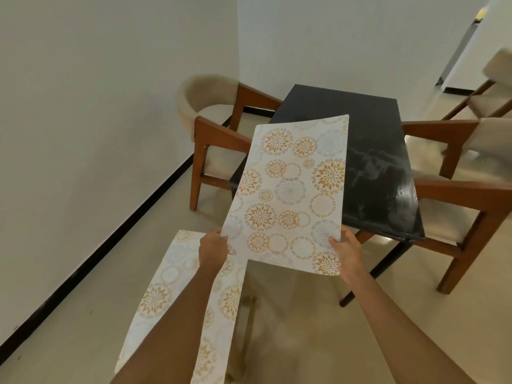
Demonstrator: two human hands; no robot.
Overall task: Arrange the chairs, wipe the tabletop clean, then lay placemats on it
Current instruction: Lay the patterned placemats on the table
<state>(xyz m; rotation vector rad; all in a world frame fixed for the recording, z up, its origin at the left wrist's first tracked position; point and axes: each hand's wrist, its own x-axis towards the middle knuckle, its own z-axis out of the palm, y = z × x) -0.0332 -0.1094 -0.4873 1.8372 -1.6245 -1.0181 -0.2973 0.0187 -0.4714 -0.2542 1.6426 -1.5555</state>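
Observation:
A white placemat point(293, 189) with gold and grey flower circles hangs in the air over the near left part of the black tabletop point(368, 151). My left hand point(212, 249) grips its near left corner and my right hand point(346, 252) grips its near right corner. A second placemat point(171, 295) of the same pattern lies lower, under my left forearm, partly hidden by it. What it rests on is blurred.
A wood-framed beige chair point(213, 126) stands at the table's left side by the wall. Two similar chairs point(465, 195) stand along the right side, and another chair point(496, 87) sits farther back right. White walls close the left and far sides.

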